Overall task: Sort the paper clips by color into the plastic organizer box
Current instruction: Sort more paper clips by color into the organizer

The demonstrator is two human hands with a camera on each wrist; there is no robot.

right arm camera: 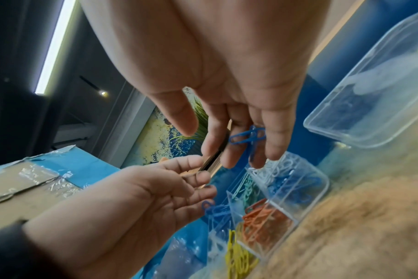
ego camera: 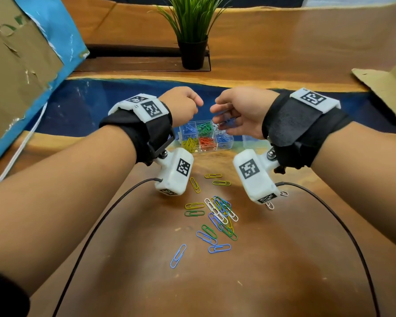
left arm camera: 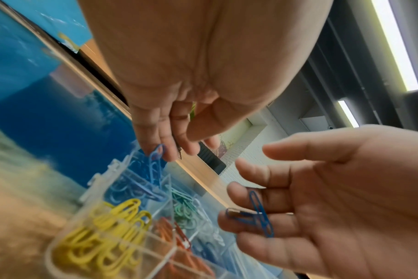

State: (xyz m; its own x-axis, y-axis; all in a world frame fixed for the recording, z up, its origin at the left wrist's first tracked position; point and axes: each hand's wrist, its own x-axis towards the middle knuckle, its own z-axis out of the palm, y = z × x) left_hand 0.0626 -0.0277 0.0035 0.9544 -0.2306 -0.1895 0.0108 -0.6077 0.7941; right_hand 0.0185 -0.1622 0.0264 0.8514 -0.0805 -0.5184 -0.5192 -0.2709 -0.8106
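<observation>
Both hands hover above the clear plastic organizer box (ego camera: 206,136), which sits on the desk (ego camera: 272,259) at its far side. The left hand (ego camera: 183,106) has its fingers (left arm camera: 155,136) curled together, a light blue clip (left arm camera: 156,164) hanging at their tips over the far-left compartment. The right hand (ego camera: 240,110) is spread, fingers apart, with dark blue clips (left arm camera: 258,215) lying across them. Loose paper clips (ego camera: 215,216) of mixed colors lie on the near desk. A potted plant (ego camera: 192,30) stands far behind.
</observation>
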